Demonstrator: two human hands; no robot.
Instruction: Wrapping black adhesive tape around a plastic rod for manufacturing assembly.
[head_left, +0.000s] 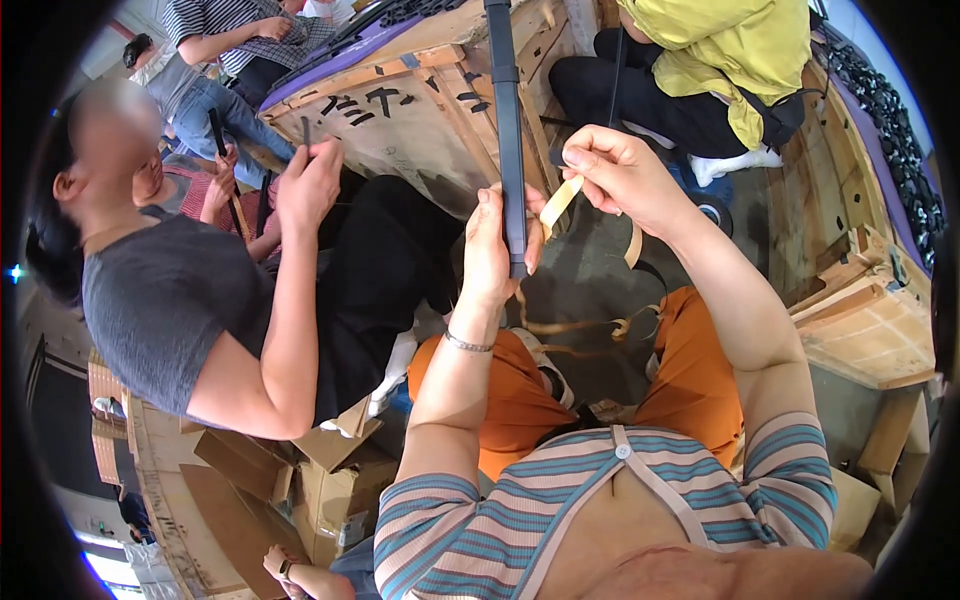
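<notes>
Qty., wearer's: 1 L hand (487, 245), 1 R hand (620, 178), 1 gripped blk. bar (508, 130), 1 wrist bracelet (468, 345), 1 blue-striped cardigan (545, 505), 1 white btn. (623, 451), 2 orange trouser legs (690, 375) are showing; co-worker's: 1 yel. jacket (725, 60) is showing.

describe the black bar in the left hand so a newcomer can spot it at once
Find the big wooden crate at the top. In front of its right side, the left hand holds a long black bar that reaches the picture's top edge. Its width sets it apart: it looks far broader than the thin black strip beside the yellow jacket.
</notes>
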